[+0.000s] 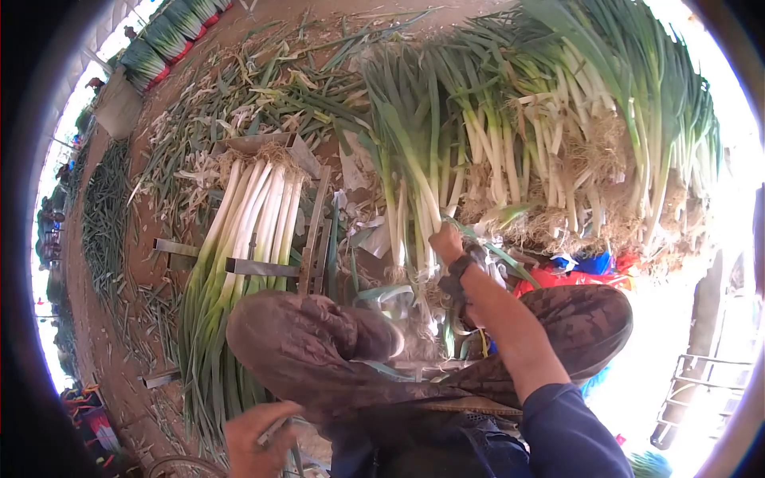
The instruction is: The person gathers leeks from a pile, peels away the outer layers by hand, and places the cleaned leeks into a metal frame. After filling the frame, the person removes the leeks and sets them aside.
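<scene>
My right hand [448, 243], with a dark watch on the wrist, is closed around the white lower stalk of a leek [425, 187] at the near edge of a big heap. Its green top points away from me, over other leeks. Low on the left, my left hand [261, 436] is slightly blurred, its fingers curled around a small greyish thing that I cannot make out. Between the hands and further left, a bundle of leeks [253, 211] lies in a metal frame [263, 268], white root ends away from me and green leaves toward me.
The heap of untrimmed leeks [558, 135] with dirty roots fills the upper right. Cut leaves and peelings [263, 99] litter the ground at the top. My bent knees [279, 334] flank the middle. Red plastic [574, 279] lies beneath the heap. Tied bundles [163, 44] stand far upper left.
</scene>
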